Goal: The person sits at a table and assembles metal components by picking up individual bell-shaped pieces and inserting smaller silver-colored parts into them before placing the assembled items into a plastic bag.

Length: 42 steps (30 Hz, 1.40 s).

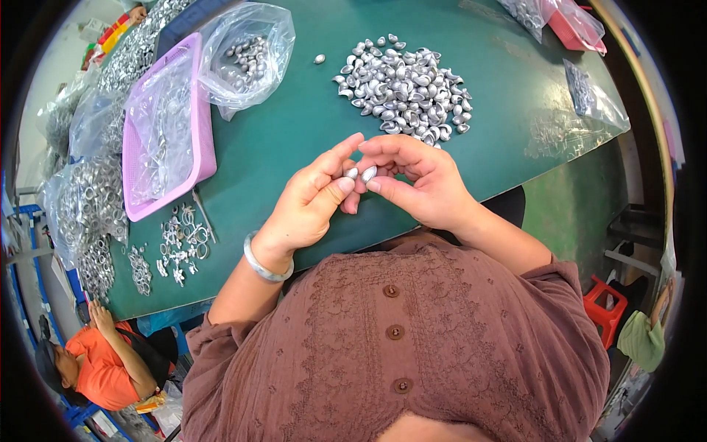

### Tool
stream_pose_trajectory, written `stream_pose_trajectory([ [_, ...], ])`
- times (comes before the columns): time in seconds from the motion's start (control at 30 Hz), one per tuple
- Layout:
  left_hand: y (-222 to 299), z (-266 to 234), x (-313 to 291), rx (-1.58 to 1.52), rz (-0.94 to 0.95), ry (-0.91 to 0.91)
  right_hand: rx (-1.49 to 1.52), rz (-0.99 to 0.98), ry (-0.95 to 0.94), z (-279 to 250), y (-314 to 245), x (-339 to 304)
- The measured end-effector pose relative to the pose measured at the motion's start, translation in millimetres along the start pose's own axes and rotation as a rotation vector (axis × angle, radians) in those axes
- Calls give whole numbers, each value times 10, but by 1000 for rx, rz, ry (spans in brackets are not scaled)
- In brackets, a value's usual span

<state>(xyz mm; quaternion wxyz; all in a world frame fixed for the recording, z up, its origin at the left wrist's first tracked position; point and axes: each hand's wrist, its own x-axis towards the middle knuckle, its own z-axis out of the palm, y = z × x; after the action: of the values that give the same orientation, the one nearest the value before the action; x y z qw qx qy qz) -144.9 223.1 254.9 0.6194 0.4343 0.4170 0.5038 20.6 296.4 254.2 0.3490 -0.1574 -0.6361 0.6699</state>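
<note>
My left hand pinches one metal piece and my right hand another metal piece, so I should keep both grips light.

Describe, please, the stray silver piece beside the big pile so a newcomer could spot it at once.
On the green table, find the big pile of silver shell-shaped pieces. Between its upper left edge and the clear plastic bag lies the stray piece, set apart by lying all alone.
</note>
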Motion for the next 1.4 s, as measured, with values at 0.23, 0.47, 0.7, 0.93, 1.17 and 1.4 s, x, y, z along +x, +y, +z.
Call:
stream_pose_trajectory([
  [0.23,11,-30,26,-48,-43,-2,-26,-29,14,1,25,22],
  [0.47,-6,64,46,-572,-229,144,-362,-82,23,20,27,43],
  [0.7,306,-309,222,-557,-100,221,-872,-297,198,-379,-33,286],
  [0.93,791,-888,670,-359,162,623,-1395,-379,113,-554,3,719],
  [1.17,669,-717,624,-53,254,673,-1458,-329,50,-562,95,780],
  [1.4,279,-199,416,132,84,395,-1217,-388,170,-516,110,702],
])
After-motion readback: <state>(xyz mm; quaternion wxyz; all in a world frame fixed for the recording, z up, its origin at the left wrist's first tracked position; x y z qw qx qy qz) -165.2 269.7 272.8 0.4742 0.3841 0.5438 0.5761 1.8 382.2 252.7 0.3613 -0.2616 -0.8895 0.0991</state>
